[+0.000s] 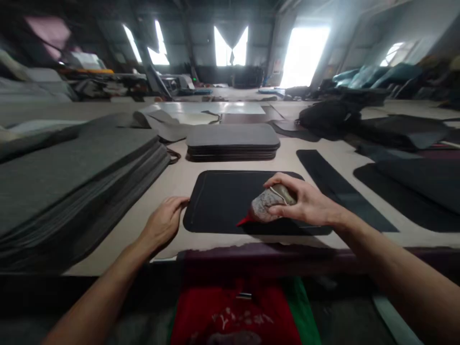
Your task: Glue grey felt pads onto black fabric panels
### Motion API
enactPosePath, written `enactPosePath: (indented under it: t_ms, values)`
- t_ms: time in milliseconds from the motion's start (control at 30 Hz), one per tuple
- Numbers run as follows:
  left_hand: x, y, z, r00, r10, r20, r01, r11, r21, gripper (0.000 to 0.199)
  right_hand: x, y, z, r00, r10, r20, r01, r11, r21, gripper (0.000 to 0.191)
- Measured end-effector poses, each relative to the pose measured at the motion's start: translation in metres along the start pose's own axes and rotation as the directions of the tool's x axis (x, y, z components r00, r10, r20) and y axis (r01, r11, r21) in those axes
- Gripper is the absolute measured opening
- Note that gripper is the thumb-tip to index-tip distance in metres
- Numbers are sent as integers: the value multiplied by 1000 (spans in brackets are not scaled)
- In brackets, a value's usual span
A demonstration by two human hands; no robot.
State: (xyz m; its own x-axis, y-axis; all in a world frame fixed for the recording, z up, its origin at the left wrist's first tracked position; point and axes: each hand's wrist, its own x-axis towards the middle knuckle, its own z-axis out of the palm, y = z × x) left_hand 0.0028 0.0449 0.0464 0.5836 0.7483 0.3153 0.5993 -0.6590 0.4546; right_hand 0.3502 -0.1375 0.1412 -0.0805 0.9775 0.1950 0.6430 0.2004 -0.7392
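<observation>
A dark rectangular sheet with rounded corners (219, 201) lies flat on the pale table (179, 243). My right hand (305, 199) is closed round a grey, crusted bottle (264, 205), tilted so that its red pointed tip (244, 221) is at the sheet, near its lower middle. Whether the tip touches the surface I cannot tell. At the sheet's left edge rests my left hand (165, 220), its thumb and fingers close together by the border; what they grip, if anything, is hidden.
Behind the sheet stands a stack of similar rounded pieces (233, 136). A tall pile of large grey sheets (72, 172) fills the left. To the right lie a long dark strip (338, 187) and more dark pieces (420, 187). A black bundle (328, 119) sits farther back.
</observation>
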Motion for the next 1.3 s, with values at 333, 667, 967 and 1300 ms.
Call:
enactPosePath:
  t_ms: [333,667,967,1300]
  values:
    - [-3,1,3,999,39,-19,-40,999,-14,40,58,-20,48,994,-76,73,74,997,26,51]
    - [-4,4,2,999,29,-29,-29,999,-18,43,90,-20,73,988,-140,-72,137,990,-43,47]
    - [-4,6,0,999,41,5,-41,998,45,43,83,25,50,832,369,-414,-47,791,610,45]
    - [-2,-16,7,999,47,-25,-45,996,73,38,54,99,-23,584,665,-466,160,468,869,34]
